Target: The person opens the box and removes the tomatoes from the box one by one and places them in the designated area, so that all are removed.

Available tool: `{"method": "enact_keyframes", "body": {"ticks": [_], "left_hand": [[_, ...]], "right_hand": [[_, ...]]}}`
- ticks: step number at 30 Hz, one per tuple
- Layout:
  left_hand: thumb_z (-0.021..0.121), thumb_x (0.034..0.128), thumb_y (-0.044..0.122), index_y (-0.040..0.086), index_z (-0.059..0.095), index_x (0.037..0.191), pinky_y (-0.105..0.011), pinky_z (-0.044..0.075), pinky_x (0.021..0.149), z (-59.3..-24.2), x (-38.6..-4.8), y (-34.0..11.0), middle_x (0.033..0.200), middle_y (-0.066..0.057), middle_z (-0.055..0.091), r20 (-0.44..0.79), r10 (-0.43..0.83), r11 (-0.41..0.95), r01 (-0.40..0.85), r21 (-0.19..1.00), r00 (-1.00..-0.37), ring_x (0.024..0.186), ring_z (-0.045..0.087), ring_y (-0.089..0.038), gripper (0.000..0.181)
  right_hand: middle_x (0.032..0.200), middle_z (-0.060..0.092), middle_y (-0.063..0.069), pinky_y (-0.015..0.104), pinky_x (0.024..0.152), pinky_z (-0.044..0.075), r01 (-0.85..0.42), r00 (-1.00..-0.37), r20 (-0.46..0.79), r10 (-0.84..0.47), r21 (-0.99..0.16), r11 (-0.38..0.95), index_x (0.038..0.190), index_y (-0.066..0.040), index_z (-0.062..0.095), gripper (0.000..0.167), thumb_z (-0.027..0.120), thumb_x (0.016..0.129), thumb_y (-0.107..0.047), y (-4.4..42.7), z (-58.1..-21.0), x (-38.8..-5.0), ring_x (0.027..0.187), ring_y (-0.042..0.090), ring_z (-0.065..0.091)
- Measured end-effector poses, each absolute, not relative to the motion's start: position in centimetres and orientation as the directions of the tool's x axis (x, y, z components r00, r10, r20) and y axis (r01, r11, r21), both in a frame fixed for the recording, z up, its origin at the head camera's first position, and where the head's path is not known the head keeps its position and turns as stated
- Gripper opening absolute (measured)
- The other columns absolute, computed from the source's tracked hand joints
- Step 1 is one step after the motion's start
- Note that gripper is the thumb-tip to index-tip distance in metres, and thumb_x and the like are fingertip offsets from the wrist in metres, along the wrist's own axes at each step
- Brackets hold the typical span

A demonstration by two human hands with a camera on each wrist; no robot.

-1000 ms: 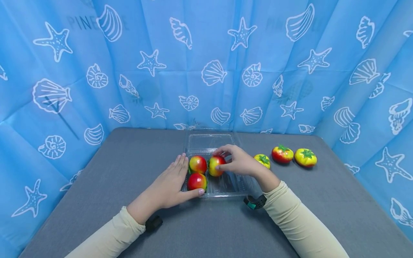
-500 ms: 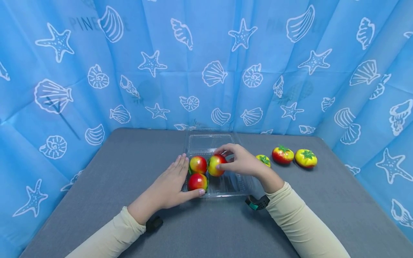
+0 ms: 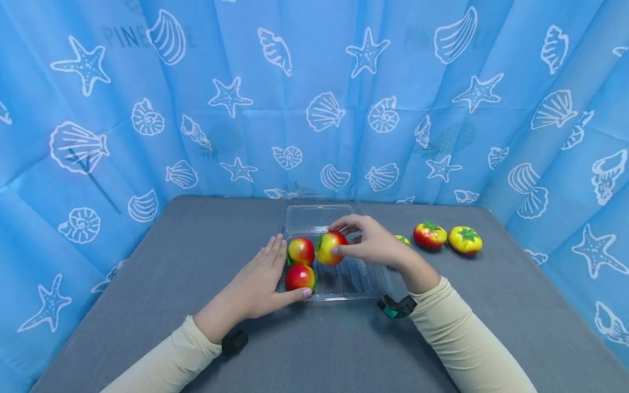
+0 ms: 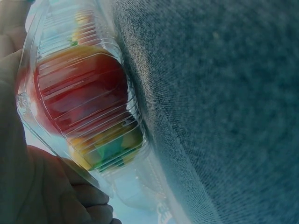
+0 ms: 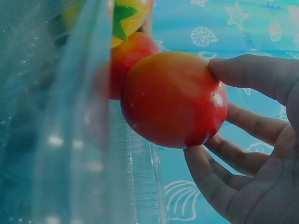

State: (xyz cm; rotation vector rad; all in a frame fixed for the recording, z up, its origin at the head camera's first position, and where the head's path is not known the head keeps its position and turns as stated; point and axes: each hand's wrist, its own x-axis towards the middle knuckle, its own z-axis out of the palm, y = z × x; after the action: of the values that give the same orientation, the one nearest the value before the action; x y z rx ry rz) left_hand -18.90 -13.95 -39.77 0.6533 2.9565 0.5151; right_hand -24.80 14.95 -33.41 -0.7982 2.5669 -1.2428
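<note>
In the head view my right hand [image 3: 373, 241] pinches a red-and-yellow tomato [image 3: 331, 248] between thumb and fingertips. It is above the back part of a clear plastic box [image 3: 344, 297]; the right wrist view shows the held tomato [image 5: 175, 100] tilted, its leaves turned away. Along the box's left side lies my left hand [image 3: 253, 286], fingers straight, thumb stretched along the front edge. Two tomatoes sit in the left half of the box, one behind [image 3: 301, 250] and one in front [image 3: 300, 277]. Through the ribbed wall, the left wrist view shows a tomato [image 4: 84, 91] close up.
Right of the box are a red-and-yellow tomato [image 3: 429, 236] and a yellower one [image 3: 465, 240], both leaves up. Another tomato [image 3: 402, 239] is mostly hidden behind my right hand. The clear lid [image 3: 319, 216] lies folded back, near the blue shell-print curtain [image 3: 295, 109].
My right hand has raised the tomato slightly and tilted it, so its leaves show more to the left. The left hand and the two tomatoes beside it stay put.
</note>
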Motion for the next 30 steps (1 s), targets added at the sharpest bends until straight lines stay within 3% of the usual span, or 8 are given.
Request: {"method": "enact_keyframes", "body": {"ticks": [13,20,25,30], "left_hand": [[0.048,0.0892,0.089,0.005,0.020,0.170,-0.055,0.023,0.132,-39.6,-18.7,-14.0,0.179,-0.015,0.011,0.009,0.424,0.853,0.403,0.332,-0.906,0.167,0.009,-0.034,0.120],[0.048,0.0892,0.089,0.006,0.020,0.170,-0.054,0.024,0.132,-39.7,-18.8,-14.0,0.179,-0.014,0.012,0.012,0.428,0.853,0.408,0.327,-0.904,0.167,0.010,-0.034,0.119],[0.047,0.0893,0.089,0.006,0.020,0.170,-0.053,0.023,0.132,-39.7,-18.8,-14.0,0.179,-0.014,0.011,0.018,0.429,0.853,0.412,0.321,-0.903,0.167,0.010,-0.033,0.119],[0.046,0.0897,0.089,0.004,0.020,0.169,-0.053,0.023,0.133,-39.7,-18.7,-14.0,0.179,-0.015,0.011,0.023,0.433,0.852,0.417,0.316,-0.901,0.167,0.010,-0.033,0.120]], "right_hand": [[0.134,0.067,0.004,0.039,0.096,0.063,-0.419,-0.829,0.142,-0.541,-0.799,0.431,0.134,-0.018,0.068,0.041,0.081,0.095,-0.021,16.4,-33.3,-24.6,0.123,0.030,0.065],[0.138,0.066,0.005,0.038,0.101,0.062,-0.424,-0.838,0.179,-0.516,-0.809,0.408,0.137,-0.017,0.065,0.045,0.080,0.095,-0.018,17.8,-33.0,-24.1,0.128,0.030,0.064],[0.141,0.065,0.006,0.026,0.100,0.059,-0.406,-0.854,0.191,-0.484,-0.826,0.391,0.138,-0.015,0.065,0.044,0.079,0.097,-0.018,19.5,-33.3,-23.8,0.130,0.033,0.063],[0.143,0.064,0.008,0.022,0.100,0.058,-0.385,-0.868,0.196,-0.456,-0.845,0.371,0.140,-0.013,0.063,0.043,0.077,0.100,-0.019,21.2,-33.4,-23.0,0.131,0.033,0.062]]}}
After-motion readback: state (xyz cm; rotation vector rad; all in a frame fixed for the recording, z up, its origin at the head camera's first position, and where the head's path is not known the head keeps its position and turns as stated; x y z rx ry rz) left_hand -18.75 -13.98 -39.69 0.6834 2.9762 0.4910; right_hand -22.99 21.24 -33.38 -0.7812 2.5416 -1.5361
